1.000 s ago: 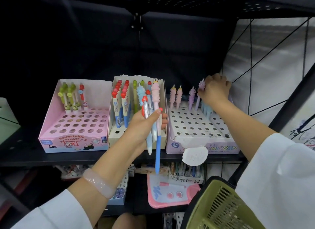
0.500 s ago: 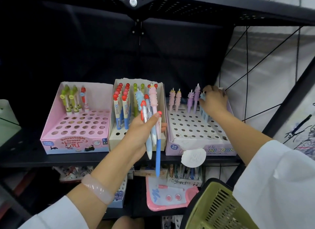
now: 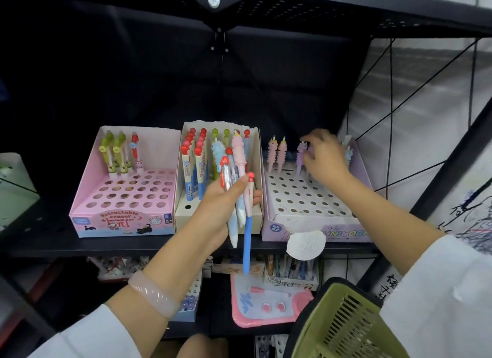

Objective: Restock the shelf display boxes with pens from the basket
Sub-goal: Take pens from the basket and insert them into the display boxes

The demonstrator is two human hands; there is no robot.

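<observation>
My left hand [image 3: 222, 207] grips a bundle of several pens [image 3: 247, 240] in front of the cream middle display box [image 3: 186, 217], their tips pointing down past the shelf edge. A pink "Retractable eraser" box [image 3: 119, 224] stands on the left with three pens at its back. On the right is the lilac unicorn box [image 3: 306, 214], with pink and purple unicorn pens [image 3: 277, 155] along its back row. My right hand [image 3: 326, 158] is blurred above that back row, its fingertips at a purple unicorn pen [image 3: 300, 158]; whether it pinches the pen is unclear. The green basket [image 3: 340, 323] hangs at lower right.
A black shelf board [image 3: 80, 244] carries the boxes, and another black shelf [image 3: 346, 14] hangs overhead. A round white tag [image 3: 306, 244] dangles from the unicorn box. Below sit a pink drawing board [image 3: 266, 304] and more pen boxes [image 3: 291, 273]. A slanted black frame post [image 3: 452, 166] and wires close the right side.
My right hand has moved left along the unicorn box's back row, from the far right corner to the purple pens. The left hand and its bundle have stayed put.
</observation>
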